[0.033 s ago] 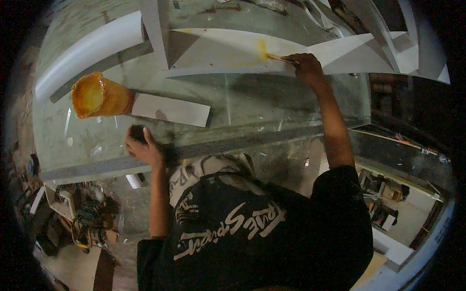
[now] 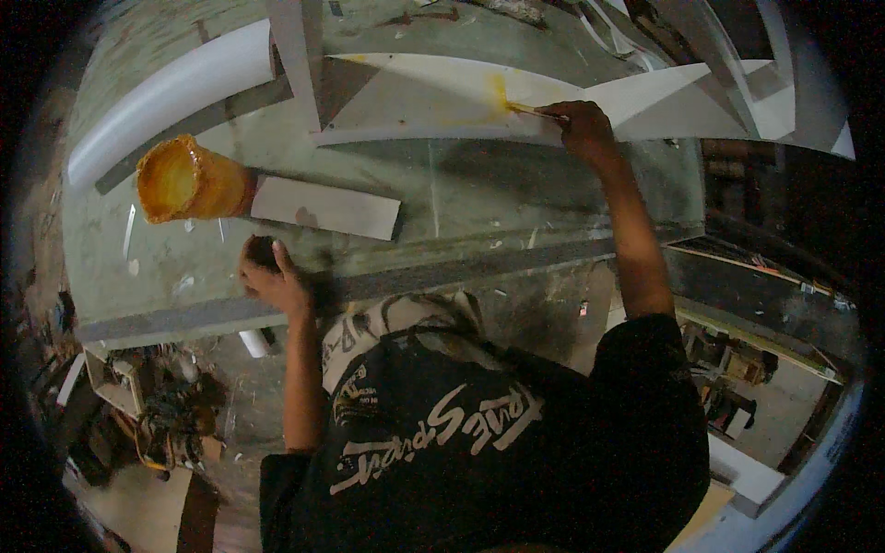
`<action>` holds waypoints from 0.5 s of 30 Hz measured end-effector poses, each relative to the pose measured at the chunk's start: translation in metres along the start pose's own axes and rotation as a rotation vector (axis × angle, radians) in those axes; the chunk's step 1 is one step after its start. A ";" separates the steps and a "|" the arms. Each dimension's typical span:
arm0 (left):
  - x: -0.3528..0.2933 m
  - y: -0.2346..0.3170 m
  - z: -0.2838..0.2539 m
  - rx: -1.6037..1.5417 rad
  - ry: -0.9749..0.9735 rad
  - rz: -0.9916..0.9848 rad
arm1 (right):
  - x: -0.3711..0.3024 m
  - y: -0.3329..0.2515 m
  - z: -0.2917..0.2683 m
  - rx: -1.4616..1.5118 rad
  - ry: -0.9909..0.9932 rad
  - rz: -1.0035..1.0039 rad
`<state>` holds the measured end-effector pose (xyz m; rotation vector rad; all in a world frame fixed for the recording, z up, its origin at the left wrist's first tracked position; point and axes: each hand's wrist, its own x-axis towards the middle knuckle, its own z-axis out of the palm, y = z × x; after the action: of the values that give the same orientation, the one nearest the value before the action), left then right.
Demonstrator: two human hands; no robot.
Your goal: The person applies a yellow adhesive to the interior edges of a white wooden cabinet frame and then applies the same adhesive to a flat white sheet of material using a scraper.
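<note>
Right hand: your fingers [image 2: 572, 112] grip a brush [image 2: 535, 111], its tip touching the white panel [image 2: 406, 92].
Left hand: yours [image 2: 281, 286] is curled, perhaps around something dark; too dim to tell.
Yellow coat: you have a streak [image 2: 501, 90] by the tip and faint smears; most of the panel looks uncoated, so apparently early on.
Tub [image 2: 217, 184]: orange-yellow, on the table [image 2: 516, 198], beside a pale strip [image 2: 341, 212].

From the yellow-coated pot [image 2: 205, 182], a white block [image 2: 346, 211] just beside it obstructs passage to the right. On its far side, a curved white piece [image 2: 175, 99] restricts access; nearer the person, the left hand [image 2: 276, 276] occupies space. Farther right, the tabletop [image 2: 507, 205] permits passage.
</note>
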<state>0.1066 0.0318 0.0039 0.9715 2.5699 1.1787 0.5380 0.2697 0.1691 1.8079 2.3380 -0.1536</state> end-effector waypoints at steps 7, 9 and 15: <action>0.001 0.000 0.001 -0.096 -0.029 0.028 | -0.002 0.015 0.006 -0.020 0.030 -0.126; 0.000 -0.001 0.001 -0.088 -0.039 0.012 | -0.001 0.012 0.004 0.029 -0.019 -0.126; 0.002 0.000 -0.001 -0.069 -0.029 0.021 | -0.003 0.020 -0.004 -0.163 0.170 -0.230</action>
<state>0.1049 0.0323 0.0046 0.9950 2.4857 1.2406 0.5577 0.2730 0.1738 1.5292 2.5860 0.1626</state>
